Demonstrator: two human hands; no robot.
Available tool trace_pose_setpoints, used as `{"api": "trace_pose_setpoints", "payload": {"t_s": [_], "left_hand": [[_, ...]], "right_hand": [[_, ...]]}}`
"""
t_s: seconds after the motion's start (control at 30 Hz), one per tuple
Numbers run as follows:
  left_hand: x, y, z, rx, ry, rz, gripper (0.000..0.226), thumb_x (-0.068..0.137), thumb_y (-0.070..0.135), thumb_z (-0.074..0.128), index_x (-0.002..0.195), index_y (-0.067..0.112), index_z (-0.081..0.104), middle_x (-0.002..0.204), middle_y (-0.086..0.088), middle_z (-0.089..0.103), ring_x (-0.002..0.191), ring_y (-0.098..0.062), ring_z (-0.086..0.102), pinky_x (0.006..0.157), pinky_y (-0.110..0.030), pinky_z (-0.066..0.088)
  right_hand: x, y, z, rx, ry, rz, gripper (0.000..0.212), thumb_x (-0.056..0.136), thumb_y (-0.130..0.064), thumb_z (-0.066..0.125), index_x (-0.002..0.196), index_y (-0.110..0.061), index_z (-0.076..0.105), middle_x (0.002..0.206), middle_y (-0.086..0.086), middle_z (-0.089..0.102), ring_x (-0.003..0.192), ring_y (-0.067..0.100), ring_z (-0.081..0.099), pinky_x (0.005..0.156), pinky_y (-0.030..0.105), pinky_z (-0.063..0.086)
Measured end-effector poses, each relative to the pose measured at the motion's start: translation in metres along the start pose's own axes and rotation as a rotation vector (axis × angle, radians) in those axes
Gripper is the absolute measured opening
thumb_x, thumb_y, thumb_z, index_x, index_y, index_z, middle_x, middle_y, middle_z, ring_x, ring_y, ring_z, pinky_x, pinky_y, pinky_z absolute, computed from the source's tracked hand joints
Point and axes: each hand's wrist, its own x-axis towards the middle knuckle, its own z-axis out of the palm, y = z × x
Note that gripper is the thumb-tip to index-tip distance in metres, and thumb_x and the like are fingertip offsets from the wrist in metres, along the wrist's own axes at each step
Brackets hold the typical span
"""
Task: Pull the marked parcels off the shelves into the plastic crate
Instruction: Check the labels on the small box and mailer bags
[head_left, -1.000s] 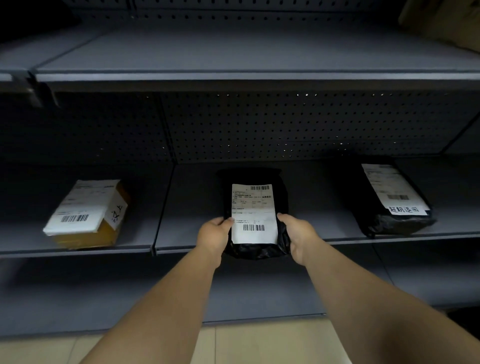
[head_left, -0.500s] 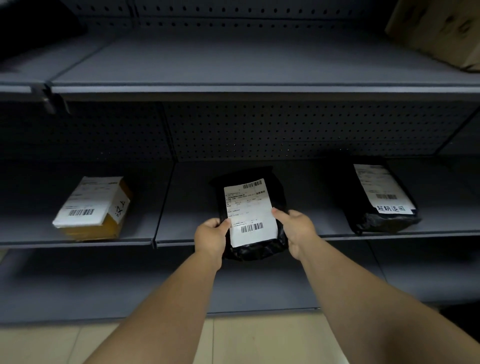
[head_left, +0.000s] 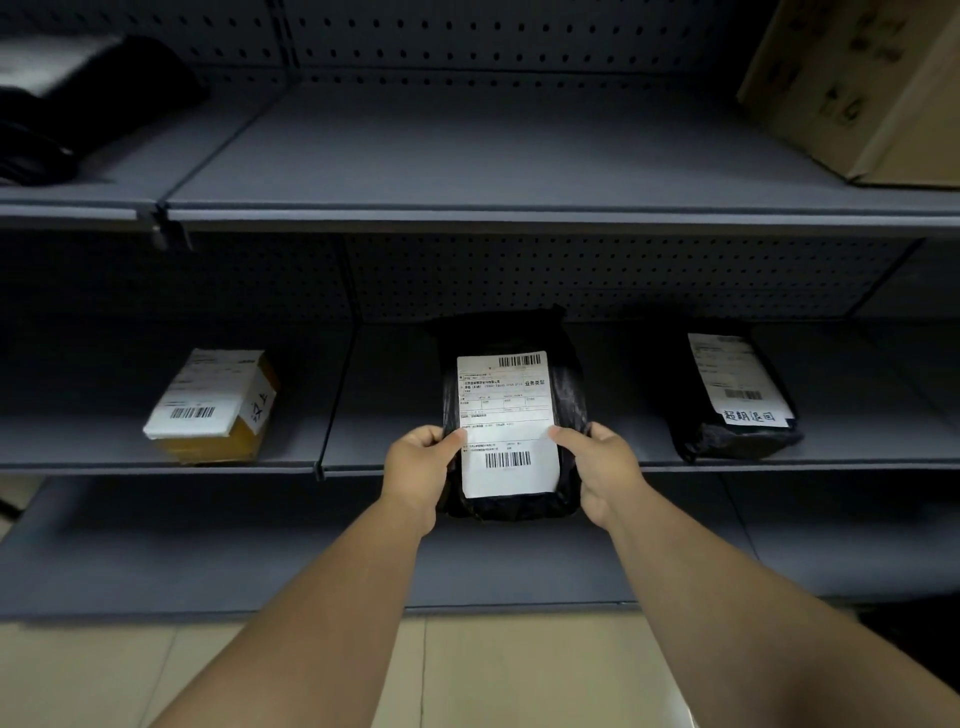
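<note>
A black bagged parcel (head_left: 511, 374) with a white shipping label sits at the middle shelf's front edge, its near end overhanging the lip. My left hand (head_left: 418, 467) grips its left side and my right hand (head_left: 602, 467) grips its right side, both thumbs on the label. To the left on the same shelf lies a small brown box (head_left: 215, 410) with a white label and handwriting on its side. Further right rests another black parcel (head_left: 732, 400) with handwritten characters on its label. No plastic crate is in view.
The grey metal middle shelf (head_left: 363, 436) has a perforated back panel. On the upper shelf (head_left: 467, 156) a cardboard box (head_left: 872, 88) stands at the right and a dark bag (head_left: 88, 104) lies at the left. A lower shelf and beige floor tiles lie below.
The parcel in my hands has been straightened from a tilt and drawn slightly toward me. The view has tipped upward, showing more of the upper shelf.
</note>
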Motion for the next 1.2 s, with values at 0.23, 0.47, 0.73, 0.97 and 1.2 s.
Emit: {"api": "trace_pose_setpoints", "payload": {"t_s": [0.23,0.47,0.73,0.97,1.2], "left_hand": [[-0.014,0.003,0.002,-0.048,-0.029,0.053,0.011,0.085,0.011,0.066,0.074,0.013,0.066,0.079,0.001,0.075,0.075,-0.014,0.071,0.064,-0.024,0.053],[-0.023,0.003,0.006,-0.072,-0.033,0.087,0.010,0.084,0.008,0.066,0.075,0.013,0.067,0.080,0.001,0.076,0.074,-0.012,0.071,0.067,-0.023,0.054],[-0.012,0.007,0.008,-0.057,-0.018,0.088,0.008,0.085,0.010,0.066,0.077,0.012,0.067,0.079,0.002,0.075,0.076,-0.013,0.072,0.071,-0.029,0.057],[0.010,0.012,0.008,0.023,0.005,0.068,0.010,0.086,0.015,0.065,0.076,0.015,0.067,0.076,0.007,0.075,0.062,-0.004,0.068,0.052,-0.019,0.050],[0.043,0.003,0.008,0.108,0.017,0.015,0.014,0.086,0.016,0.065,0.074,0.009,0.062,0.079,0.000,0.073,0.066,-0.015,0.060,0.061,-0.028,0.049]], "right_hand": [[-0.018,-0.003,-0.010,0.090,-0.018,-0.031,0.017,0.082,0.003,0.064,0.087,-0.013,0.065,0.089,0.003,0.073,0.083,0.016,0.068,0.066,0.024,0.052],[-0.024,-0.008,-0.018,0.104,-0.061,-0.052,0.018,0.082,0.004,0.063,0.089,-0.013,0.064,0.087,0.002,0.074,0.071,0.008,0.071,0.055,0.015,0.052],[-0.012,-0.008,-0.014,0.072,-0.050,-0.036,0.019,0.082,0.003,0.065,0.089,-0.015,0.065,0.090,0.001,0.074,0.085,0.013,0.068,0.065,0.020,0.050],[0.012,-0.007,-0.004,-0.004,-0.026,-0.013,0.014,0.083,0.000,0.066,0.089,-0.013,0.065,0.088,0.002,0.073,0.078,0.013,0.069,0.061,0.022,0.051],[0.041,0.000,0.008,-0.129,-0.008,0.062,0.010,0.086,-0.005,0.064,0.084,-0.015,0.064,0.091,0.009,0.071,0.089,0.028,0.068,0.084,0.048,0.056]]}}
